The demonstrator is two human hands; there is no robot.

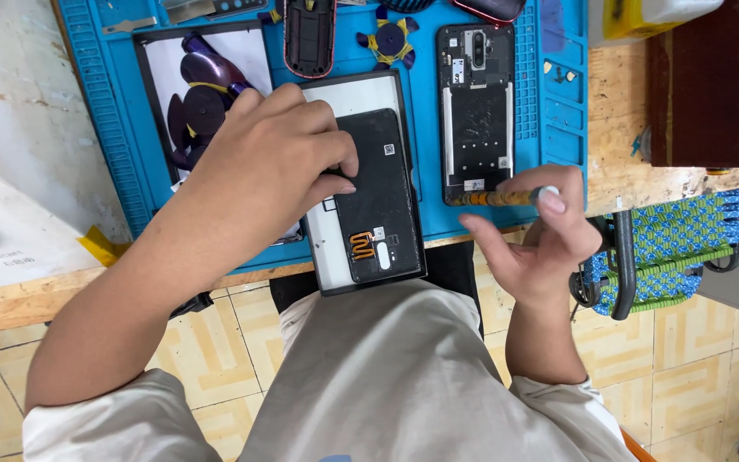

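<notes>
Left hand: my left hand (280,158) lies flat-fingered on the opened phone (378,197), fingertips and thumb pressed together on its black inner plate, pinning it rather than lifting it.
Right hand: my right hand (532,227) is pinched shut on a slim screwdriver (498,198), thumb and forefinger at the cap end, the other fingers loose and curled.
Screwdriver: it lies almost level, its tip pointing left toward the right edge of the opened phone, near the lower end of the second phone frame (475,111).
Where the phone is: at the near edge of the blue work mat (113,111), on a light tray (361,94) that overhangs the wooden bench (635,128) toward my lap.
Weight: I judge it light and thin; one hand steadies it easily.
Stiffness: the body looks rigid, but the orange flex cable (362,246) at the near end looks soft and easy to tear.
Slip: the plate looks smooth, so I press down instead of gripping from above.
Where to hold: on the long edges or the bare black plate, away from the flex and small parts.
Nearby: purple opening picks (203,103) sit far left, just beyond my knuckles.
</notes>
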